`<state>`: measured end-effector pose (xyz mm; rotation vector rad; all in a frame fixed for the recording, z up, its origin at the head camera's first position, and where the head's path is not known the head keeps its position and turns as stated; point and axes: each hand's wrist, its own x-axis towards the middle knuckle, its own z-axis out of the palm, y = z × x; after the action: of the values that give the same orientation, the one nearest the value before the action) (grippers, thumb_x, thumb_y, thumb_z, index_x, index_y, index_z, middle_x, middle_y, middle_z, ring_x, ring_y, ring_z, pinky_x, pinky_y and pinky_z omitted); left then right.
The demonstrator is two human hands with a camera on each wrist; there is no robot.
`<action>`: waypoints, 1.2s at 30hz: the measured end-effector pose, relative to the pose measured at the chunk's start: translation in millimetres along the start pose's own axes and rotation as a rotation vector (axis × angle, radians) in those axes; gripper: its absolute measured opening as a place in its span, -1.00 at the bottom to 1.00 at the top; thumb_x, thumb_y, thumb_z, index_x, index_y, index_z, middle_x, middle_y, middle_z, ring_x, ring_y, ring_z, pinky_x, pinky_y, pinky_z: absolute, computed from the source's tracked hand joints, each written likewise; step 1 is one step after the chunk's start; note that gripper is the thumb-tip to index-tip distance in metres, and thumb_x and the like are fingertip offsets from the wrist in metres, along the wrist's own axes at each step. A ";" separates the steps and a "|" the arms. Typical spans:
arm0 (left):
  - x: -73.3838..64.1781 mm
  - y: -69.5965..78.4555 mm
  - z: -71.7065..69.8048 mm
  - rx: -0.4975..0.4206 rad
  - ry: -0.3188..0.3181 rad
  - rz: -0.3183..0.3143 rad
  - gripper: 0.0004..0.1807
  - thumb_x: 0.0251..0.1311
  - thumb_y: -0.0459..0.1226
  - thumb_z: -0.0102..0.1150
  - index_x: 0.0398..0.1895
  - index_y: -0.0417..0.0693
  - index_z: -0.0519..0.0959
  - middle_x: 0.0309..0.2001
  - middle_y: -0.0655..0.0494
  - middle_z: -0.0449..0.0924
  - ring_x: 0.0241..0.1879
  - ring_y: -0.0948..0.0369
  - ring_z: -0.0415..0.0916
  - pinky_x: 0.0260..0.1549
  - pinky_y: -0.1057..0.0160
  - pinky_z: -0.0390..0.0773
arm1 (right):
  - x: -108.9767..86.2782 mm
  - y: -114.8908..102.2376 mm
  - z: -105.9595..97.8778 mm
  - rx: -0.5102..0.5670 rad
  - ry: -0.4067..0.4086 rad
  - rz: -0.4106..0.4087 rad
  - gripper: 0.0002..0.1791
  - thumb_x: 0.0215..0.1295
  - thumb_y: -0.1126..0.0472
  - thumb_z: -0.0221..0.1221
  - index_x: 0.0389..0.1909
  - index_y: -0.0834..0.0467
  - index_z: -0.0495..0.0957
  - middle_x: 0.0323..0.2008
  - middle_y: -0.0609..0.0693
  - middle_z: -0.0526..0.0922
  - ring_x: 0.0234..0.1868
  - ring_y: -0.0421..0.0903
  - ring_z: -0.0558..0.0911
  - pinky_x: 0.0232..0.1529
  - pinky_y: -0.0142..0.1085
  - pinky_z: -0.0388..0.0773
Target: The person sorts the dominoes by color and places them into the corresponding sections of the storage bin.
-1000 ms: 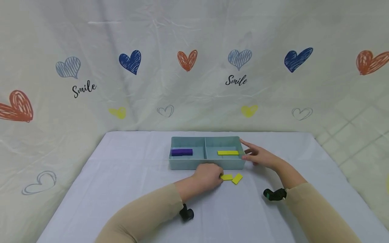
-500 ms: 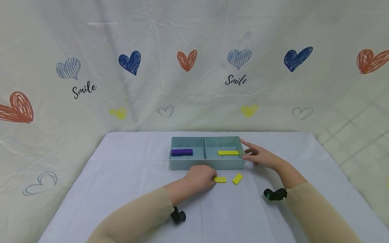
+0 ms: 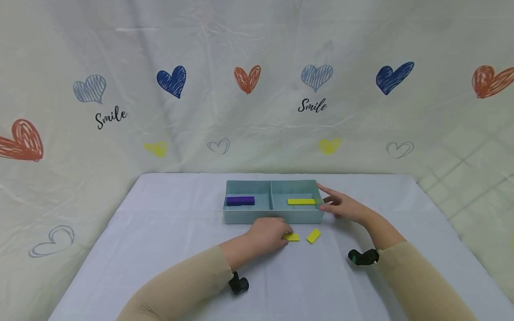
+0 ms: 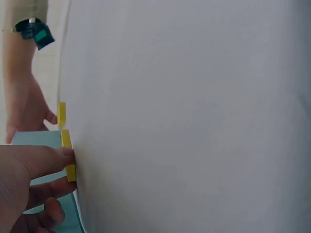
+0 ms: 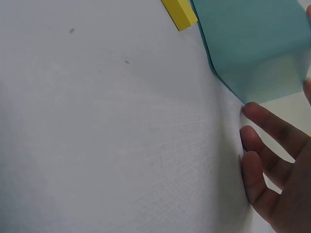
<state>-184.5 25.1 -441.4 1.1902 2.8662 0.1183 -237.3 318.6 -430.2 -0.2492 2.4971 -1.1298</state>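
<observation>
In the head view my left hand (image 3: 268,235) is in front of the pale teal two-part box (image 3: 257,217), its fingertips at a small yellow block (image 3: 294,237). The left wrist view has the thumb and a finger pinching that yellow block (image 4: 66,138) low by the tabletop. A second yellow block (image 3: 313,236) lies slanted to its right, apart from it. My right hand (image 3: 346,207) rests against the box's right end, thumb at the near corner and index finger at the far one. Its other fingers lie relaxed beside the box (image 5: 252,48) in the right wrist view.
Inside the box, a purple bar (image 3: 240,201) lies in the left compartment and a yellow bar (image 3: 301,202) in the right. A white cloth (image 3: 168,214) covers the table. Behind it hangs a pale sheet (image 3: 277,40) printed with hearts.
My left hand has drawn one yellow block leftward, away from the slanted one, then shifted slightly right along it. The right hand and the box have stayed put.
</observation>
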 end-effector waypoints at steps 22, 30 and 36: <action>1.5 -3.6 -18.7 -0.074 -0.025 0.018 -0.67 0.28 -0.06 0.29 0.11 0.38 0.67 -0.31 0.36 0.54 -0.40 0.40 0.38 -0.49 0.41 0.42 | 0.1 1.7 0.5 -0.003 -0.003 0.014 -0.05 0.36 -0.11 0.21 0.60 -0.23 -0.17 0.37 0.39 0.25 0.13 0.18 0.47 -0.11 -0.14 0.53; 2.8 -8.0 -36.2 -0.181 -0.007 -0.026 -0.64 0.28 -0.09 0.29 0.14 0.35 0.65 -0.10 0.36 0.63 -0.19 0.39 0.53 -0.32 0.41 0.52 | 2.4 3.4 1.1 -0.004 -0.005 0.027 -0.05 0.36 -0.13 0.21 0.60 -0.22 -0.15 0.37 0.37 0.26 0.19 0.20 0.45 -0.08 -0.15 0.53; 5.9 -11.3 -52.9 -0.206 0.046 -0.049 -0.62 0.27 -0.09 0.31 0.16 0.32 0.64 -0.04 0.32 0.63 -0.18 0.36 0.53 -0.33 0.44 0.51 | 2.0 1.3 0.2 -0.001 -0.005 0.020 -0.05 0.36 -0.11 0.21 0.60 -0.21 -0.16 0.37 0.38 0.25 0.20 0.23 0.44 -0.08 -0.14 0.54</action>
<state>-200.0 18.4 -389.7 1.0921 2.8337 0.4336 -239.0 318.7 -431.8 -0.2268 2.4898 -1.1192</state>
